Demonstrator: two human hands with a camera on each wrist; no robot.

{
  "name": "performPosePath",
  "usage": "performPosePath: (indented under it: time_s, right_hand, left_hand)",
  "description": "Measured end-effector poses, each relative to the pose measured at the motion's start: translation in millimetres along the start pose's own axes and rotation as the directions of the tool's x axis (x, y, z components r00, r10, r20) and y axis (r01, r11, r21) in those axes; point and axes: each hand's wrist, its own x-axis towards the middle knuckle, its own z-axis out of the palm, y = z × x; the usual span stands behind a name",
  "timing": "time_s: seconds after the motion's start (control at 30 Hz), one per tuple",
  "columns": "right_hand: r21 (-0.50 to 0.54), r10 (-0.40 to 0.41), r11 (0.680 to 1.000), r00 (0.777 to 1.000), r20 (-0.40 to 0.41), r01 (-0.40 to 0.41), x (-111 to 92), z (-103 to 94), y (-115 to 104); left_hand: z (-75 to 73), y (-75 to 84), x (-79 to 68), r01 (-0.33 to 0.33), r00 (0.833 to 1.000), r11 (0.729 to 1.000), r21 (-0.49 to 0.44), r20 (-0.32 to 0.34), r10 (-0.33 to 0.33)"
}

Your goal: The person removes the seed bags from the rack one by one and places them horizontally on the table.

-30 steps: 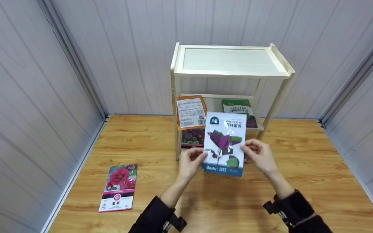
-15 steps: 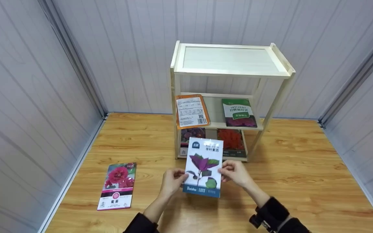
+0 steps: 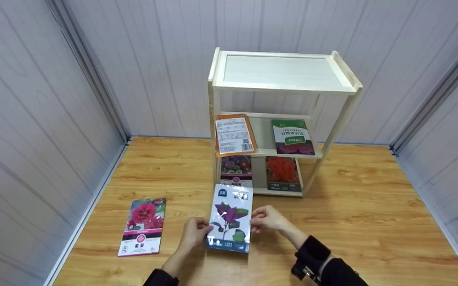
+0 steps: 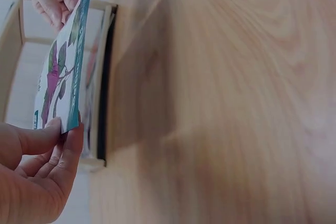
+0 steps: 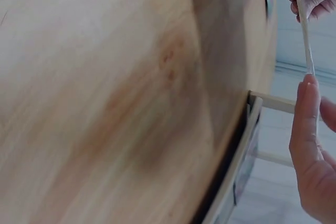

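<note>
A white seed packet with a purple-leaved plant and a blue bottom band is held between both hands in front of the shelf. My left hand pinches its left edge, thumb on the printed face. On the opposite edge, my right hand pinches it between thumb and fingers. From the left wrist, the packet is seen tilted and raised off the wooden surface, casting a shadow. The right wrist view shows it edge-on, with the right-hand fingers along its side.
A pale wooden shelf stands behind the hands. Orange-edged and green packets lie on its middle tier, with purple-flower and red-flower packets below. A pink-flower packet lies at left on the wooden surface.
Both hands have carried the purple-leaf seed packet down and to the left, away from in front of the middle tier. The red-flower packet on the lower tier has come into view.
</note>
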Motion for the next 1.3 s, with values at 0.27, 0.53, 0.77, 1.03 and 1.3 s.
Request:
performPosePath:
  time_s: [0.27, 0.53, 0.77, 1.03, 1.3]
  right_hand:
    - [-0.031, 0.012, 0.999, 0.993, 0.12, -0.008, 14.1, 20.2, 4.7]
    - [-0.044, 0.038, 0.999, 0.991, 0.127, -0.032, 12.7, 20.9, 13.2]
    - [-0.044, 0.007, 0.999, 0.997, 0.078, -0.004, 1.6, 5.2, 20.8]
    - [-0.038, -0.043, 0.998, 0.996, -0.076, 0.04, -15.7, -22.2, 24.4]
    - [-0.022, -0.099, 0.995, 0.966, -0.24, 0.096, -37.1, -52.5, 26.2]
  left_hand:
    - [-15.7, -27.2, -0.2, 0.144, 0.989, 0.987, 0.071, -0.049, -0.141]
    - [-32.2, -135.8, 14.9, -0.004, 0.988, 0.995, 0.101, -0.151, 0.019]
    - [-63.1, -37.8, -13.2, 0.22, 0.966, 0.942, 0.254, -0.188, -0.175]
    - [-69.0, -34.4, -18.9, 0.298, 0.94, 0.888, 0.349, -0.266, -0.211]
    - [-64.1, -33.5, -22.8, 0.281, 0.941, 0.844, 0.456, -0.304, -0.149]
